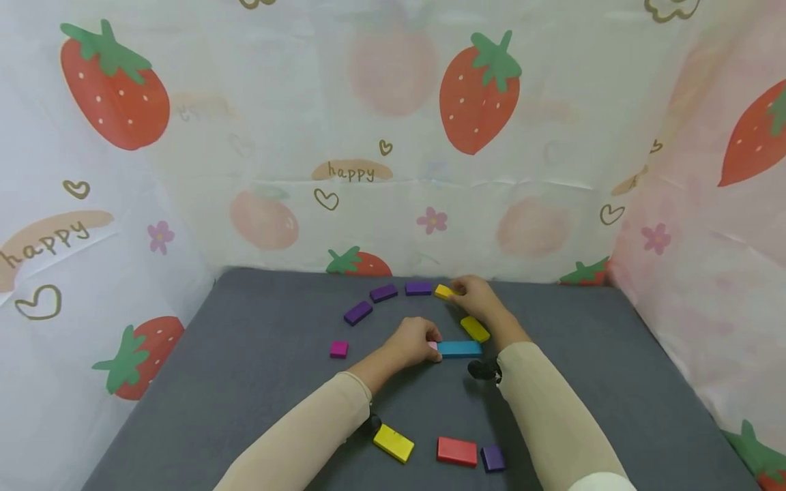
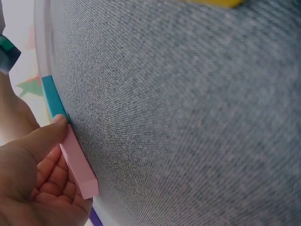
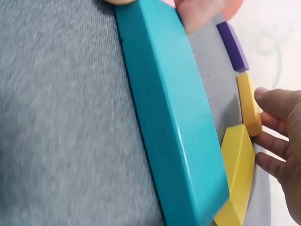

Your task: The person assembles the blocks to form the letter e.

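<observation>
My left hand (image 1: 413,341) grips a pink block (image 2: 79,162) between thumb and curled fingers. In the left wrist view the thumb tip lies where it meets a long blue block (image 1: 460,349). Most of the pink block is hidden by the hand in the head view. At the back, my right hand (image 1: 482,300) pinches a small yellow-orange block (image 3: 249,103) by its side, close to the grey surface. A second yellow block (image 1: 475,329) lies below it, near the blue block's right end.
Three purple blocks, including one (image 1: 383,293) at the back, curve leftward toward a magenta block (image 1: 339,350). Nearer the front lie a larger yellow block (image 1: 394,443), a red block (image 1: 457,451) and a small purple block (image 1: 493,458). A strawberry-print cloth (image 1: 405,225) hangs behind the grey table (image 1: 270,341).
</observation>
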Demonstrator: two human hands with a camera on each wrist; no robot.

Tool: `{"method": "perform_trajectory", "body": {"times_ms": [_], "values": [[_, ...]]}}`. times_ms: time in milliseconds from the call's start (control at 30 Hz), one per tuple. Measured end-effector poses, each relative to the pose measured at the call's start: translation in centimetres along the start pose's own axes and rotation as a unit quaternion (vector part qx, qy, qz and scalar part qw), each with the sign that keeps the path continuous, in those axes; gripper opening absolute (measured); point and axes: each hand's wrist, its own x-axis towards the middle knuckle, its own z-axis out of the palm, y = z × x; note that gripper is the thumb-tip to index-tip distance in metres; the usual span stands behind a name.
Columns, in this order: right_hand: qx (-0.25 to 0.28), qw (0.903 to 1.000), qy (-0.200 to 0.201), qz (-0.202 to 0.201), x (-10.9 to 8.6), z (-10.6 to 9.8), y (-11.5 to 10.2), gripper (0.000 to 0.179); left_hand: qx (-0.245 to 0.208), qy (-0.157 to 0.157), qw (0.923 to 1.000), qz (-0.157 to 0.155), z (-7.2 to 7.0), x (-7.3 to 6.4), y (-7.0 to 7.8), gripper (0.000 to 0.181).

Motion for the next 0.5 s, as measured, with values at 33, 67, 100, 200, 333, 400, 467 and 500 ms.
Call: {"method": "perform_trajectory", "body": {"times_ms": [33,67,100,200,333,400,467,500], "values": [[0.000,1.0000,0.001,0.002,0.12,0.03,-0.14,0.044,-0.001,0.000,1.0000,0.001,-0.01,0.01,-0.04,0.027],[0.003,1.0000,0.001,0.004,0.20,0.07,-0.27,0.044,-0.002,0.000,1.0000,0.002,-0.02,0.01,-0.05,0.027],[0.005,1.0000,0.000,0.006,0.28,0.12,-0.38,0.043,-0.002,0.000,1.0000,0.002,-0.02,0.01,-0.04,0.027],[0.010,0.9999,-0.001,0.011,0.34,0.35,-0.57,0.042,-0.004,-0.002,1.0000,0.004,-0.05,-0.12,0.10,0.028],[0.012,0.9997,0.003,0.020,0.45,0.66,-0.73,0.041,-0.005,-0.002,1.0000,0.004,-0.16,-0.28,0.24,0.028],[0.012,0.9995,0.005,0.028,0.63,0.78,-0.82,0.040,-0.004,-0.002,1.0000,0.004,-0.20,-0.30,0.22,0.028],[0.011,0.9992,0.006,0.038,0.82,0.86,-0.89,0.038,-0.005,-0.002,1.0000,0.005,-0.25,-0.32,0.20,0.028],[0.010,0.9991,0.006,0.041,0.90,0.90,-0.93,0.037,-0.005,-0.002,1.0000,0.005,-0.27,-0.34,0.20,0.028]]}}
